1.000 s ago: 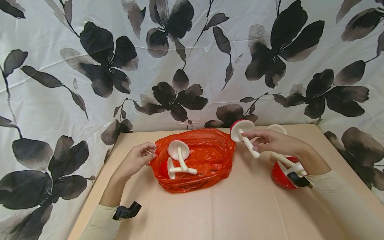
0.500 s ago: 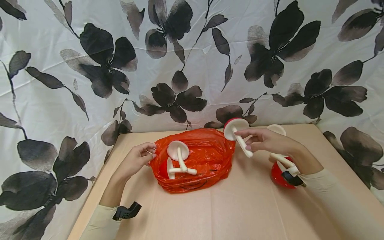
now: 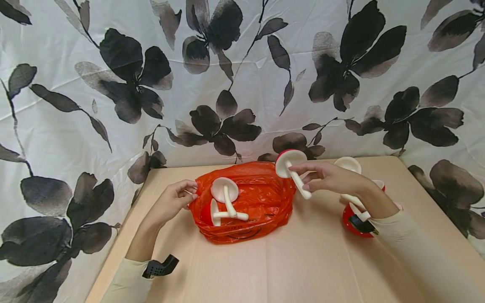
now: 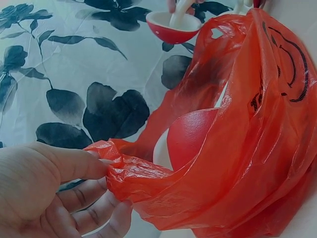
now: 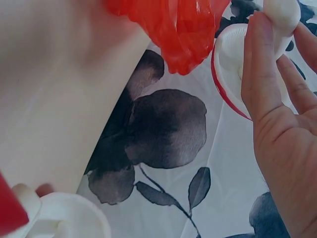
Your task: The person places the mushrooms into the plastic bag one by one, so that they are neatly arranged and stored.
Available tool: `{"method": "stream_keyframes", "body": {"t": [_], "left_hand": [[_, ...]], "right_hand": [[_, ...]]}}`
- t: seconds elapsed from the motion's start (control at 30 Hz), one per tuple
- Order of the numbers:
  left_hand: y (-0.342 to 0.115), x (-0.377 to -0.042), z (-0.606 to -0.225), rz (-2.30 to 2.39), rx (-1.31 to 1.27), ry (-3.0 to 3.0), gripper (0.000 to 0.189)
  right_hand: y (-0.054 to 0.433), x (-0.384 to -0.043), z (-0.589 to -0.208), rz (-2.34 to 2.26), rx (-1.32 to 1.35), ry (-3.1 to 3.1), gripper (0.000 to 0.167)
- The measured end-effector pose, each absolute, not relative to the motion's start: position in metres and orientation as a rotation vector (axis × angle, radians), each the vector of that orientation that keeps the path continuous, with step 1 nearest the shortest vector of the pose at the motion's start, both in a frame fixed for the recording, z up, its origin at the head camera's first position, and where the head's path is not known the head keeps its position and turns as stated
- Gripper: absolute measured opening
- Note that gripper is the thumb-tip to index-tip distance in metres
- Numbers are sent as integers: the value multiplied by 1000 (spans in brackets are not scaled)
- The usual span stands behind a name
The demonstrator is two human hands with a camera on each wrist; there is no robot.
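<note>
My left hand (image 3: 175,200) pinches the left edge of a red plastic bag (image 3: 261,206), whose mouth gapes toward me. Inside the bag lie two toy mushrooms with red caps and white stems; one mushroom (image 3: 226,193) shows its white underside. In the left wrist view a red mushroom cap (image 4: 190,136) shows through the bag's opening. By its white stem my right hand (image 3: 327,179) holds another toy mushroom (image 3: 289,164), raised beside the bag's right rim, its cap tilted up and to the left. The right wrist view shows fingers around that stem (image 5: 282,15).
More toy mushrooms lie on the right of the wooden table (image 3: 265,273), partly behind my right arm: a white-undersided cap (image 3: 348,164) at the back and a red cap (image 3: 350,219) nearer. A floral cloth (image 3: 242,75) hangs behind the table's far edge.
My right hand has moved left with the mushroom, bringing its cap close to the bag's upper right rim. My left hand and the bag stay nearly still.
</note>
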State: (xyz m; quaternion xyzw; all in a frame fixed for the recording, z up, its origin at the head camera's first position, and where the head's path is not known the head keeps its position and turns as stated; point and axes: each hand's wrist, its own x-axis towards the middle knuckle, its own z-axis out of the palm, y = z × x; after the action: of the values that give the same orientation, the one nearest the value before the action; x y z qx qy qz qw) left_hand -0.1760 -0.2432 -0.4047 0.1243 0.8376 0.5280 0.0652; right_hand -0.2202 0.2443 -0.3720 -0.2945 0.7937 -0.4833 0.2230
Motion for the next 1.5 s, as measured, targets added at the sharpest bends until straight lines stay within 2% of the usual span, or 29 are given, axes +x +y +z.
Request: {"method": "stream_keyframes", "body": {"t": [0.63,1.5], "left_hand": [[-242,-176,-406,1601,365,2519,25],[-241,-176,-402,1597,351,2510,25]], "right_hand": [[210,-228,-375,-1311,-916,2149,63],[155,-235,-387,-1233,-795,2137,63]]}}
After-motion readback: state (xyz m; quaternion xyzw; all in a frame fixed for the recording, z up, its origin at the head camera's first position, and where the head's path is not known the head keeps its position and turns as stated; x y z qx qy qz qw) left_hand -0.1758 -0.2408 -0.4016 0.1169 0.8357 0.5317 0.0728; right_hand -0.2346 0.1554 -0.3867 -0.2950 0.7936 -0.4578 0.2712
